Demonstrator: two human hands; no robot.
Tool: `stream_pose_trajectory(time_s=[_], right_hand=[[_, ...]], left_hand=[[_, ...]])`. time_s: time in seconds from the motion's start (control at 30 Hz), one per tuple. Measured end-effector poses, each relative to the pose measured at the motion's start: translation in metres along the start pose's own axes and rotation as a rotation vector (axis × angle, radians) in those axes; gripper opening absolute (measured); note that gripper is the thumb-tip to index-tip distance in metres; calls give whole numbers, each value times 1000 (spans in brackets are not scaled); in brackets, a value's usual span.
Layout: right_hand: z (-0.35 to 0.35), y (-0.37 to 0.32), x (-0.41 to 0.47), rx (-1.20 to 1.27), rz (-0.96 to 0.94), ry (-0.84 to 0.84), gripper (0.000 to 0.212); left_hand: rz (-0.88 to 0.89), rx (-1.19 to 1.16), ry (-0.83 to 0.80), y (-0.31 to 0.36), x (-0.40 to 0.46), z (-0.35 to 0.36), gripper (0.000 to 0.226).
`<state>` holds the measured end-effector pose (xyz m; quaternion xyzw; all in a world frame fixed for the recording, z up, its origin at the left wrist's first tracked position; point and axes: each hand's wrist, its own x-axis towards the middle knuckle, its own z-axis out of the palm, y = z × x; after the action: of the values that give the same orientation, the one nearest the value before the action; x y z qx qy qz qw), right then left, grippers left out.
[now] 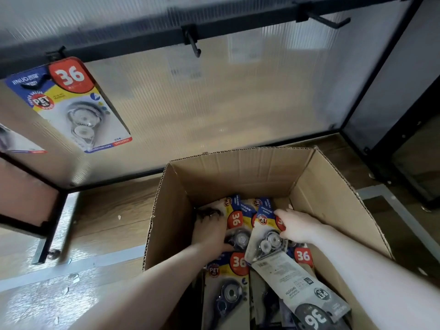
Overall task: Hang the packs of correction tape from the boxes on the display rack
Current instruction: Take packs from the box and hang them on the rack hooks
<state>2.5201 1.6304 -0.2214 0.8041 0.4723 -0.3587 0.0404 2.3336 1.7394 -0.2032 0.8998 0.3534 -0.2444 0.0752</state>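
We are looking down at the display rack (214,96), whose black frame and ribbed translucent back panel are filling the upper half of the frame. Below it, an open cardboard box (321,191) is standing on the wooden floor (112,210) in the lower centre and right, and it is holding a loose heap of correction tape packs (228,282), most lying face up with a red "36" badge showing. One grey pack (300,289) is lying back side up across the heap at the lower right.

In the upper left of the frame one hung pack (69,103) is dangling from a black hook (35,83) on the rack's top bar. Two more hooks are sticking out bare along that bar: a middle hook (194,45) in the upper centre and a right hook (328,21) in the upper right.

Both of our arms are reaching down into the box. Our left hand (209,232) is lying among the packs at the box's left side, dark and in shadow, so we cannot tell whether its grip is holding anything. Our right hand (297,226) is closing its grip on the upper right edge of a tilted pack (266,232), with the fingers curling over the card's edge beside the clear blister.
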Motion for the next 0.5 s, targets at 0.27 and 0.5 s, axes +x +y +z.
stream_pose_trajectory(time_s=[0.27,0.5], right_hand=[[0,4,6,239,14,15,76],[-6,4,3,30,-21,248,41]], left_hand=[[1,-106,-2,-3,2,9,47],[54,-58,233,-10,11,12,61]])
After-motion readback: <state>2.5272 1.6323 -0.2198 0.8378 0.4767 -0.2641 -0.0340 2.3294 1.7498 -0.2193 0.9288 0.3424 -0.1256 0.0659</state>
